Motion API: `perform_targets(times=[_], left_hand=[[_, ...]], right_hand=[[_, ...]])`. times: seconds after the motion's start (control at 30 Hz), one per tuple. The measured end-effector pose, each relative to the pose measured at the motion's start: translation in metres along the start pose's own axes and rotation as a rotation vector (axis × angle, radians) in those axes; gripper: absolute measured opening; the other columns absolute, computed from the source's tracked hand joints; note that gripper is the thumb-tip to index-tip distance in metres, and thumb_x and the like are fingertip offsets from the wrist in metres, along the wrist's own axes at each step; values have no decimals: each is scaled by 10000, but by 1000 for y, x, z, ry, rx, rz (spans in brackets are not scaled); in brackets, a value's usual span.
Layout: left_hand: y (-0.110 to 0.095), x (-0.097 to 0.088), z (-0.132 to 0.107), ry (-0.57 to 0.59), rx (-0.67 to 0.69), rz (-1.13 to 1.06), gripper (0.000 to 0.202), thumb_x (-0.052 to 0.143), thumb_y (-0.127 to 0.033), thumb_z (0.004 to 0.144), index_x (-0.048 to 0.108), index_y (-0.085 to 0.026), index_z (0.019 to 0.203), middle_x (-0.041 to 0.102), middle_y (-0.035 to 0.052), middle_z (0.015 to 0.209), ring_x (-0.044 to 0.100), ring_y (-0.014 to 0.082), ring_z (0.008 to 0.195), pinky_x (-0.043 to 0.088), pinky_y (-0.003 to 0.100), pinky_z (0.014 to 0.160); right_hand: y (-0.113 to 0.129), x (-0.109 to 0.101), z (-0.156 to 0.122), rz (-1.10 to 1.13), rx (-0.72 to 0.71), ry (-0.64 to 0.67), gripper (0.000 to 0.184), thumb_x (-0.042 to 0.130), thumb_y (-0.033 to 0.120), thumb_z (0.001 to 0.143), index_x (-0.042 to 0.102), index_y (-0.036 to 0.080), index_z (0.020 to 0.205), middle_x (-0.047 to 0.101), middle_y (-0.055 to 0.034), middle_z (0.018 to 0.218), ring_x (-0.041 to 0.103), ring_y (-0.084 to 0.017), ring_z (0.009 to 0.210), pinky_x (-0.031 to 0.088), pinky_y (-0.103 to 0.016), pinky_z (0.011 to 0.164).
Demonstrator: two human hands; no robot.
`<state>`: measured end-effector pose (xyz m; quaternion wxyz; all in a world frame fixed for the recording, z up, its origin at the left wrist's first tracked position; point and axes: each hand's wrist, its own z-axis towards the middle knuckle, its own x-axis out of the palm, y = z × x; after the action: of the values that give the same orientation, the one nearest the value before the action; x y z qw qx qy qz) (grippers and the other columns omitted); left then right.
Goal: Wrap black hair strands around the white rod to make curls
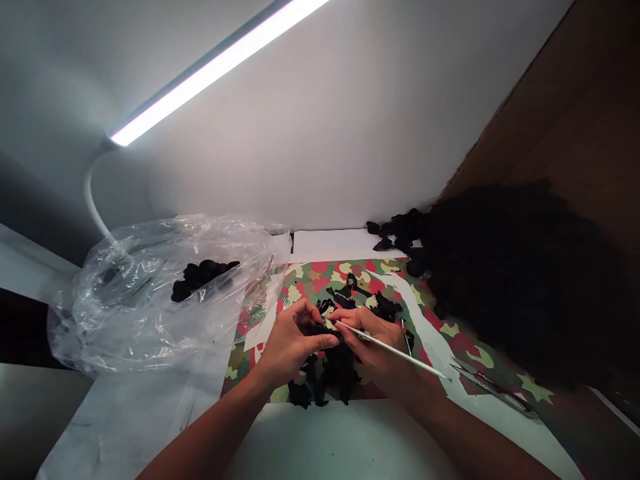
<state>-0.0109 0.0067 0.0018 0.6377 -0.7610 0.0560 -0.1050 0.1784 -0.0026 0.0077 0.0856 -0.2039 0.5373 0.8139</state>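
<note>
My left hand [297,337] pinches a small black piece [327,327] between thumb and fingers; what kind of piece it is I cannot make out. Close beside it, my right hand [373,337] grips a thin white stick [395,350], its near end pointing down to the right and its tip at the black piece. Under and around both hands lie loose black scraps [340,373], and more black pieces [387,307] rest just beyond the fingers. A patterned sheet [310,277] in red, green and cream spreads beneath them.
A large black heap [520,280] fills the right side against a cardboard wall [590,113]. Scissors [495,390] lie right of my right forearm. On the left, a clear plastic bag [150,327] holds or carries a black cluster [203,277]. A lit lamp [215,73] hangs above.
</note>
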Motion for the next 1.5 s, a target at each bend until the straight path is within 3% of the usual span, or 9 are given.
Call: perform_targets(times=[0.2, 0.67, 0.73, 0.9, 0.97, 1.07, 1.27, 1.4, 1.5], left_hand=[[1, -2, 0, -14, 45, 55, 427, 900, -340, 648, 525, -188, 783, 607, -22, 700, 594, 129, 635, 498, 235, 572], [1, -2, 0, -2, 37, 43, 421, 889, -331, 666, 513, -187, 790, 599, -28, 709, 622, 134, 639, 490, 238, 582], [0, -2, 0, -4, 36, 54, 422, 890, -324, 664, 511, -184, 786, 599, -28, 706, 612, 128, 638, 476, 229, 578], [3, -1, 1, -2, 29, 60, 436, 906, -288, 637, 507, -179, 776, 578, -48, 663, 547, 95, 607, 423, 198, 550], [4, -2, 1, 10, 16, 42, 435, 899, -300, 652, 502, -185, 787, 580, -52, 659, 557, 98, 594, 427, 204, 545], [4, -4, 1, 21, 7, 35, 416, 886, -317, 678, 511, -191, 806, 598, -49, 669, 602, 118, 586, 470, 234, 563], [0, -5, -1, -11, 134, -12, 388, 906, -260, 661, 555, -182, 807, 733, 34, 832, 676, 163, 739, 526, 265, 673], [-3, -3, 0, -20, 231, -52, 375, 902, -205, 664, 581, -186, 857, 776, 83, 985, 706, 219, 946, 535, 312, 843], [-2, -2, 0, -72, 262, -28, 382, 899, -197, 666, 612, -189, 919, 775, 80, 1002, 708, 230, 967, 540, 329, 866]], right_hand=[[-2, -10, 3, 235, 141, 60, 218, 634, 376, 953, 686, 236, 795, 792, -57, 994, 745, -247, 935, 580, -358, 800], [-2, -8, 4, 157, 21, 122, 225, 617, 343, 965, 706, 212, 804, 796, -71, 1005, 747, -203, 792, 570, -308, 693], [-3, -6, 2, 90, -44, 96, 203, 605, 293, 971, 701, 215, 810, 795, -59, 999, 738, -189, 773, 563, -305, 697], [-12, 6, 1, -111, -457, -44, 159, 533, 176, 993, 683, 220, 962, 785, -52, 975, 714, -188, 828, 543, -340, 788], [-16, 9, 1, -162, -525, -80, 178, 507, 147, 996, 671, 216, 992, 781, -62, 977, 712, -195, 859, 537, -348, 797], [-17, 6, 2, -204, -424, -73, 184, 499, 162, 1003, 671, 227, 994, 776, -57, 999, 706, -199, 859, 531, -357, 813], [-6, -12, 4, -11, 44, -37, 206, 566, 303, 977, 629, 233, 793, 751, -51, 1011, 693, -225, 900, 521, -336, 777], [-7, -15, 7, 192, 101, 4, 197, 566, 286, 942, 577, 215, 759, 644, -78, 1212, 609, -259, 1112, 470, -379, 922], [-7, -9, 7, 381, 185, 85, 188, 464, 276, 960, 623, 218, 878, 638, -61, 1020, 607, -208, 898, 473, -347, 814]])
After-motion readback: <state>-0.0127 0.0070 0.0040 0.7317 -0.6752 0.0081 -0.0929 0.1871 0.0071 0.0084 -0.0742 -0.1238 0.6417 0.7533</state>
